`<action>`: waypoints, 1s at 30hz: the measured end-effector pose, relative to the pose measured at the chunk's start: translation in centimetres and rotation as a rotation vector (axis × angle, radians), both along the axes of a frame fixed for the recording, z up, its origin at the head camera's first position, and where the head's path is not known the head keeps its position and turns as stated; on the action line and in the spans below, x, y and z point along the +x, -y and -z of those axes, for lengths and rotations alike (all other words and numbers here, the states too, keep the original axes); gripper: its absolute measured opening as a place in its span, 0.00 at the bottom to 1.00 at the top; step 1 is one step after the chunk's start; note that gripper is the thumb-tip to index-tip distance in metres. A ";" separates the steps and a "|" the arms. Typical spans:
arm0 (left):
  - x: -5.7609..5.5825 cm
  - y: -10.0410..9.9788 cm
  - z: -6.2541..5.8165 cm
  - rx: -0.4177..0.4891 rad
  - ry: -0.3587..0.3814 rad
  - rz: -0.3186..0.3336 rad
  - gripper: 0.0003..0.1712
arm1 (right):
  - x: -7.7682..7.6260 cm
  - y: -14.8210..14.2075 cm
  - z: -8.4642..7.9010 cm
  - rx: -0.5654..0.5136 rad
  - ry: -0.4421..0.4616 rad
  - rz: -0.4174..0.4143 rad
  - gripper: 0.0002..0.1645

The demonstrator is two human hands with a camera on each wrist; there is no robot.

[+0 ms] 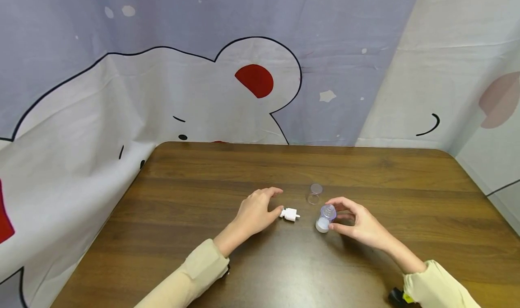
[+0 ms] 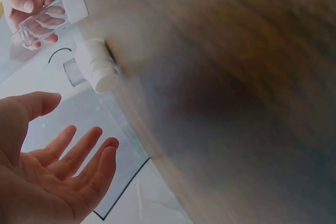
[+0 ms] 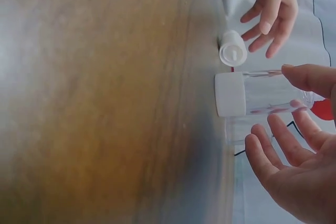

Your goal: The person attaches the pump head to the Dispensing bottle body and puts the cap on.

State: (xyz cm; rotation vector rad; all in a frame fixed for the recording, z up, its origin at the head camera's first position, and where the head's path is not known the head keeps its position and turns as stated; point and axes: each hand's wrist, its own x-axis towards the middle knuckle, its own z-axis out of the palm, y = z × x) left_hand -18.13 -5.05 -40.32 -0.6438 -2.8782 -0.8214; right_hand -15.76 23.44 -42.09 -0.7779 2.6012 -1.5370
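Note:
A small clear bottle (image 1: pixel 328 212) with a white base (image 3: pixel 230 94) stands upright on the table. My right hand (image 1: pixel 361 224) holds it between the thumb on one side and the fingertips on the other. Left of the bottle, a white pump head (image 1: pixel 290 214) lies on its side, its narrow nozzle pointing right in the head view. My left hand (image 1: pixel 256 211) is beside the pump head, thumb nearest to it, with relaxed, spread fingers and an empty palm (image 2: pixel 47 187). A clear cap (image 1: pixel 316 189) stands behind the bottle; the left wrist view shows it partly hidden by the pump head.
The brown wooden table (image 1: pixel 195 177) has rounded far corners. A printed curtain (image 1: pixel 183 95) hangs along its back and left side. By the right sleeve lies a black and yellow object (image 1: pixel 400 296), partly cut off by the frame's lower edge.

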 end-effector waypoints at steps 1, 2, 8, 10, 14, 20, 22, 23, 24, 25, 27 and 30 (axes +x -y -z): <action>0.0 -0.1 0.1 -0.004 0.004 0.003 0.22 | 0.0 0.0 0.1 -0.004 0.008 0.001 0.25; 0.0 -0.1 0.1 -0.007 0.009 0.006 0.22 | 0.0 0.1 0.1 -0.007 0.015 0.002 0.25; -0.1 -0.2 0.4 -0.032 0.031 0.013 0.23 | 0.1 0.2 0.5 -0.028 0.041 0.020 0.25; -0.1 -0.2 0.5 -0.040 0.034 0.018 0.24 | 0.1 0.3 0.6 -0.046 0.042 0.021 0.25; -0.2 -0.2 0.6 -0.055 0.043 0.031 0.25 | 0.1 0.6 0.8 -0.080 0.032 0.023 0.26; -0.4 -0.2 0.9 -0.057 0.056 0.072 0.24 | 0.1 1.0 0.6 -0.098 0.010 0.032 0.26; -0.5 -0.3 1.0 -0.058 0.061 0.086 0.25 | 0.1 1.1 0.6 -0.106 0.011 0.030 0.26; -0.6 -0.3 1.1 -0.059 0.062 0.093 0.25 | 0.1 1.2 0.6 -0.111 0.013 0.030 0.26; -0.6 -0.3 1.1 -0.059 0.063 0.101 0.25 | 0.1 1.2 0.5 -0.114 0.015 0.028 0.26; -0.7 -0.4 1.1 -0.059 0.065 0.108 0.26 | 0.1 1.2 0.5 -0.119 0.016 0.027 0.26; -0.8 -0.4 1.1 -0.056 0.074 0.122 0.26 | 0.1 1.3 0.5 -0.124 0.018 0.026 0.26; -0.9 -0.5 1.1 -0.047 0.095 0.146 0.26 | 0.1 1.3 0.5 -0.130 0.024 0.025 0.26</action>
